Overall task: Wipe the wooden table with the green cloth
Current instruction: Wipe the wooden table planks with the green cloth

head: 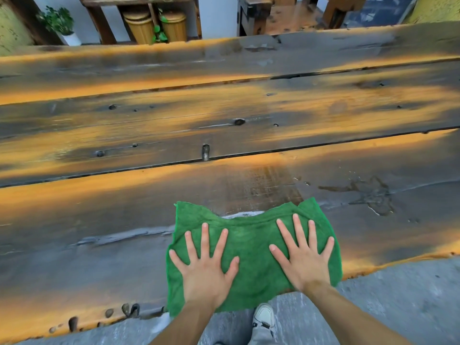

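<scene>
Currently I press the left hand (204, 270) and right hand (305, 260), fingers splayed flat, on the green cloth (251, 247); unwiped wooden table (174, 115) extends toward 12 o'clock.

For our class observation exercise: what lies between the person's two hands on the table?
In the head view, only a bare stretch of the green cloth lies between the left hand and right hand; both press flat on it.
</scene>
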Available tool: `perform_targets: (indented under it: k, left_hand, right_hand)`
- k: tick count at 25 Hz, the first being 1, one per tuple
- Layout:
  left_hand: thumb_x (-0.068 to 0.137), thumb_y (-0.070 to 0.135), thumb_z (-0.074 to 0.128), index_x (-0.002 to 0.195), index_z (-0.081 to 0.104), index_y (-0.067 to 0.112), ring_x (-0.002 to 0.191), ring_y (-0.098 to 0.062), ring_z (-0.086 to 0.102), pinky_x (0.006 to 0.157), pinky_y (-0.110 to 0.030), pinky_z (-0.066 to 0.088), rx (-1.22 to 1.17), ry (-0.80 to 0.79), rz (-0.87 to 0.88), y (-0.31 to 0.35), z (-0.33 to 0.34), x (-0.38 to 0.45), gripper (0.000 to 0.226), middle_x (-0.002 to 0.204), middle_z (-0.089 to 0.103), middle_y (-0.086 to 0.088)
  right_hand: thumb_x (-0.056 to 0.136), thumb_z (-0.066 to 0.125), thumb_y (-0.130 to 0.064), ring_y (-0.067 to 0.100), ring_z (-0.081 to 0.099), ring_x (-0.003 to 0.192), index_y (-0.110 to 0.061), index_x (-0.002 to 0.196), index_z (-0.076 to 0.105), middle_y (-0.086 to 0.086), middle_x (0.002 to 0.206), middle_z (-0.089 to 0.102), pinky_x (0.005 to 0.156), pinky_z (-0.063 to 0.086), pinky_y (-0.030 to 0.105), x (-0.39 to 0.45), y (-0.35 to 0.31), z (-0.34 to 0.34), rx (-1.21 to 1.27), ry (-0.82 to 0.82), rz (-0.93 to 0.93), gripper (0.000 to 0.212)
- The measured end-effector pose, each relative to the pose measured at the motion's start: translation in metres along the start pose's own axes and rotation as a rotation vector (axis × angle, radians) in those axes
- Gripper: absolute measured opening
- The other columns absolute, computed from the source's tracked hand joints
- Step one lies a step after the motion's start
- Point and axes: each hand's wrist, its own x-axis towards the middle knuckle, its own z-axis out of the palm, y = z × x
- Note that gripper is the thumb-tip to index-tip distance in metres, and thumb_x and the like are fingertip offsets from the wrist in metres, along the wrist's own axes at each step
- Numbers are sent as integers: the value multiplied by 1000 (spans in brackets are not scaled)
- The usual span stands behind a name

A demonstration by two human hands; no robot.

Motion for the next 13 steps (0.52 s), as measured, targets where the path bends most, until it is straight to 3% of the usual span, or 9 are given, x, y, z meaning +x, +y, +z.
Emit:
perform_targets:
  k: [9, 13]
  left_hand:
    - [95, 77, 20, 156, 24, 47, 151, -45, 17, 108, -80, 13, 27, -11, 20, 17, -16, 94, 68, 167, 21, -2]
    - [91, 81, 4, 155, 4, 54, 154, -38, -5, 113, -74, -3, 25, -40, 6, 25, -30, 147, 70, 169, -3, 6]
  right_hand:
    - [85, -6, -82, 24, -22, 153, -58, 149, -21, -13, 164, -23, 115, -13, 69, 94, 3, -34, -30, 165, -13, 69]
    - [85, -4, -81, 23, -22, 153, -58, 149, -21, -14, 164, -24, 116, -13, 67, 148, 6, -58, -45, 185, -34, 70]
